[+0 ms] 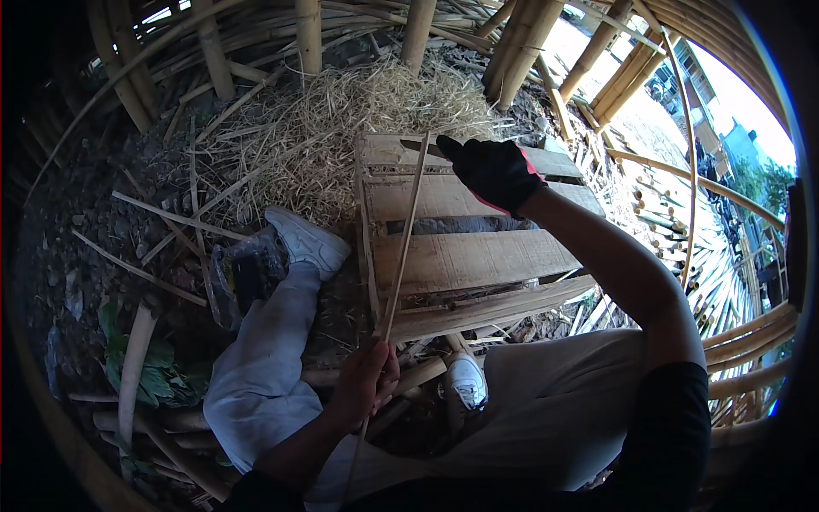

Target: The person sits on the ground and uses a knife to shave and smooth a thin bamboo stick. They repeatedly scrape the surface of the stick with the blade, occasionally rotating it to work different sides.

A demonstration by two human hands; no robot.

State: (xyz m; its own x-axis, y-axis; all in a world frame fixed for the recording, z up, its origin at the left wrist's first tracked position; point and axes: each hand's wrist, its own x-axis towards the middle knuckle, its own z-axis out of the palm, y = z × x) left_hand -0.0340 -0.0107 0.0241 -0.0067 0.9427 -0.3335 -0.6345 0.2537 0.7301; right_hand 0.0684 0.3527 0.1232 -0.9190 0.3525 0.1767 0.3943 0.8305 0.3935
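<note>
My bare left hand (365, 386) is closed around a long thin bamboo strip (406, 230). The strip slants upward from between my legs, and its far end passes over the wooden slatted crate (478, 258). My right hand (495, 171), in a black glove with red edging, grips a knife (432, 149) above the far part of the crate. The blade points left and crosses the strip near its upper end; whether its edge touches the strip I cannot tell. The knife's handle is mostly hidden inside the glove.
Pale shavings (333, 128) lie heaped behind the crate. Bamboo posts (522, 51) stand at the back, with cut bamboo stacked at the right. Loose strips (153, 271) and a plastic bag (223, 286) lie left on the dark ground. My shoes (309, 243) are beside and before the crate.
</note>
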